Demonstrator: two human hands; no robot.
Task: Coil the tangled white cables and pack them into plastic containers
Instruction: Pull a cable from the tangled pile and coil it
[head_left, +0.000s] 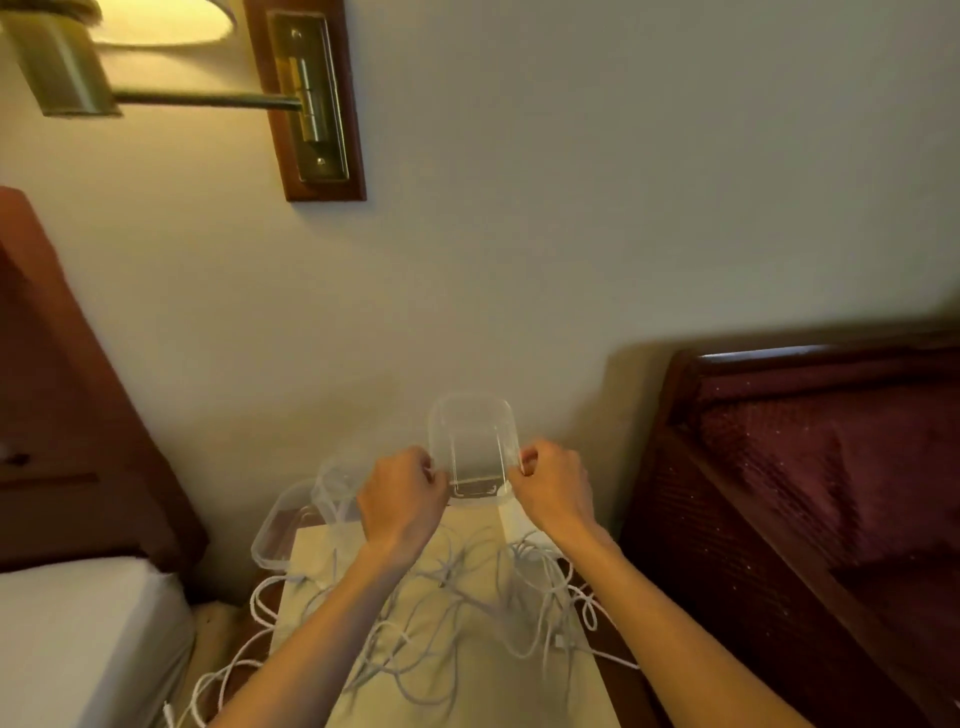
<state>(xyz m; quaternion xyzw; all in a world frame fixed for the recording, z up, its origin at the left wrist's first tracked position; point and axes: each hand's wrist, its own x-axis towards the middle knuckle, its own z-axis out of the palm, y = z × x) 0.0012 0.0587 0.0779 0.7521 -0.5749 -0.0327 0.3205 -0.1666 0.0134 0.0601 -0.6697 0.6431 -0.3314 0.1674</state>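
A small worktop (550, 691) stands against a plain pale wall (571, 208), covered by a flat cream sheet, paper or cloth, I cannot tell which. To the left is a bed (78, 639) with a white mattress and a dark wooden headboard (62, 389); to the right, a dark wood chair (810, 467) with maroon speckled upholstery. High on the wall a brass lamp (104, 62) with a glowing shade swings out from a brass plate on a wooden backing.

The white cables (457, 597) lie in a loose tangle across the cream sheet, thin and round, with loops spilling over the left and right edges of the worktop. Both forearms cross above the tangle and hide part of it.

The left hand (402, 496) and right hand (553, 488) each pinch a side rim of a clear plastic container (475, 447), a rounded rectangular tub held tilted up in front of the wall, its opening towards the camera, empty. Fingers of both hands are closed on its edges. Just left of it, more clear containers (291, 525) rest at the worktop's back left corner, partly behind the left hand.
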